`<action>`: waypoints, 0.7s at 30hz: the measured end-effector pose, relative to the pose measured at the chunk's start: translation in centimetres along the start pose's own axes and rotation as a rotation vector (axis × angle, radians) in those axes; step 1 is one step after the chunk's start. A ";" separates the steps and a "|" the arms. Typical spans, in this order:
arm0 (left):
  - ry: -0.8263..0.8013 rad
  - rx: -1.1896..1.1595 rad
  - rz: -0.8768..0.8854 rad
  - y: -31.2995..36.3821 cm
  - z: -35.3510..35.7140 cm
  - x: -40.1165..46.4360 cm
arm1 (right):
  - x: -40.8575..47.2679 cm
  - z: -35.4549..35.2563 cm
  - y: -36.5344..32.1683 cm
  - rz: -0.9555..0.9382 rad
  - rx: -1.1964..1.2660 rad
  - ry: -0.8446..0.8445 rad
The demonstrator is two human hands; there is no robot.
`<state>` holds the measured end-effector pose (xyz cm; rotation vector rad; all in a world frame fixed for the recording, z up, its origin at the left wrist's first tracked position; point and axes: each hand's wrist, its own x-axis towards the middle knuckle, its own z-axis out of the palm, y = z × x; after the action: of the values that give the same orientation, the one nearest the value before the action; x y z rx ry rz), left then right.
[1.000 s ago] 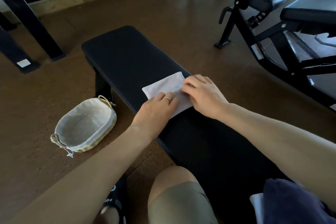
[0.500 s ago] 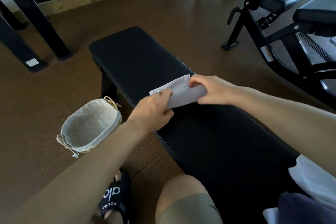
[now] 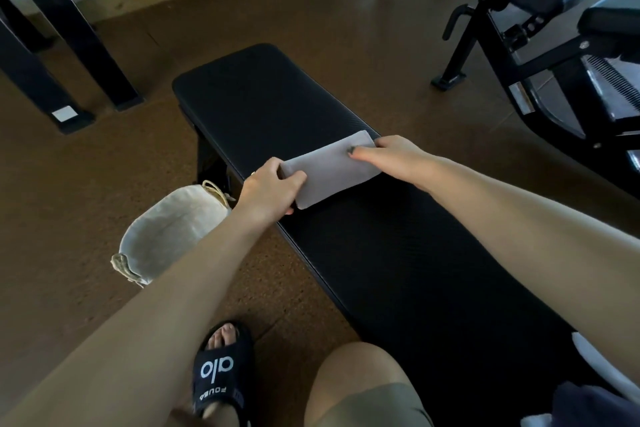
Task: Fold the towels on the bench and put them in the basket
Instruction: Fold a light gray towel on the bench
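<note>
A small white towel (image 3: pixel 330 172) lies folded into a narrow strip across the black bench (image 3: pixel 398 253) at the middle of the frame, held at both ends, most likely so the fold keeps flat and square. The left hand (image 3: pixel 268 189) grips the lower-left end, thumb curled over the top and fingers tucked beneath, a hold that looks ready for lifting. The right hand (image 3: pixel 391 158) pinches the upper-right end, thumb laid along the cloth. The lined basket (image 3: pixel 166 236) sits on the floor at the left, just beside the bench, within easy reach of the left arm. More towels (image 3: pixel 595 360), white and dark, wait at the lower right corner.
</note>
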<state>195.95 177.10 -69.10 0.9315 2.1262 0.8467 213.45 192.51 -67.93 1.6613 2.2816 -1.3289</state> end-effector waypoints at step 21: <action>-0.085 -0.508 -0.367 -4.9 -7.8 -5.9 | -7.7 7.6 -4.5 0.190 0.585 -0.234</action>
<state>191.30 167.55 -66.52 0.2987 1.7988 1.0582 209.90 181.41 -66.43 1.6737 1.6494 -2.1406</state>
